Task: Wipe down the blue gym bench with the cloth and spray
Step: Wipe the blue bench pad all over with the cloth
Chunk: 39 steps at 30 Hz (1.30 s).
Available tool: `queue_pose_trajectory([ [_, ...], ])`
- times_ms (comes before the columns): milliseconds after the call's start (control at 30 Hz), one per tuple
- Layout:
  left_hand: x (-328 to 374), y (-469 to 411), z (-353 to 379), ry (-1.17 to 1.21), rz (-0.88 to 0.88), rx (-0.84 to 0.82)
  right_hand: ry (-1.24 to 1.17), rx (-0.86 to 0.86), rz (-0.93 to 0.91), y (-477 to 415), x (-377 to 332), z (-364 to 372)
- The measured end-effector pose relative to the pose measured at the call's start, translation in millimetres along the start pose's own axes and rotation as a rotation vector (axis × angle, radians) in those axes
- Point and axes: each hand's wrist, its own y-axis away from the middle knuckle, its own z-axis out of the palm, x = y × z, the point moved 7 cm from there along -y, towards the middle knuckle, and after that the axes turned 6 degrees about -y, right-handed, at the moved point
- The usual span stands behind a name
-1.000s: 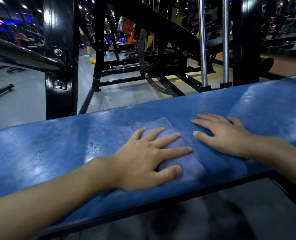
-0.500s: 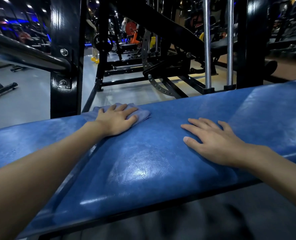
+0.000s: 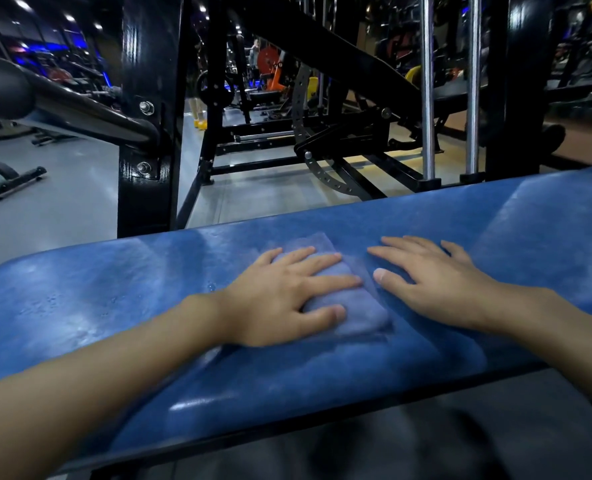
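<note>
Bench, cloth, two hands: positions.
Bench runs left to right across the near view. Cloth lies on its middle, under the left hand, which is flat on top. Right hand lies flat on the pad just right of the cloth. Behind the bench: upright post at left, with a bar running off leftward; two guide rods at right.

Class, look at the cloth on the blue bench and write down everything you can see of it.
The cloth is grey-blue, soft-looking fabric, folded into a thick rectangular pad. It lies flat near the middle of the blue bench, slightly blurred. The left hand presses on it with spread, straight fingers, covering much of it. The right hand rests flat beside its right edge; whether the thumb touches it cannot be told.
</note>
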Motion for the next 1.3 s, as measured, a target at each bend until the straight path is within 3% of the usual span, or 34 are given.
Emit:
queue_pose_trajectory([
  [300,-164,-12,29,-0.006,-0.525,-0.083,0.014,-0.038,-0.006,0,-11,14],
  [433,-134,-13,26,-0.008,-0.476,-0.086,0.005,-0.03,-0.013,1,-12,14],
  [633,5,24,-1,-0.051,0.016,0.034,-0.06,0.04,0.015,-3,-7,10],
  [733,34,41,-5,-0.039,0.179,0.101,-0.032,0.075,0.042,-4,-7,7],
  [900,-26,14,5,0.003,0.057,0.058,-0.038,0.001,0.038,-2,-23,14],
  [1100,-170,-3,26,0.028,-0.425,-0.054,0.018,-0.03,0.024,0,-28,20],
  [1200,-175,-2,30,-0.014,-0.504,-0.086,0.034,-0.033,0.024,0,-28,20],
  [1300,-133,5,25,-0.006,-0.41,-0.083,0.025,-0.026,0.023,-1,-28,20],
])
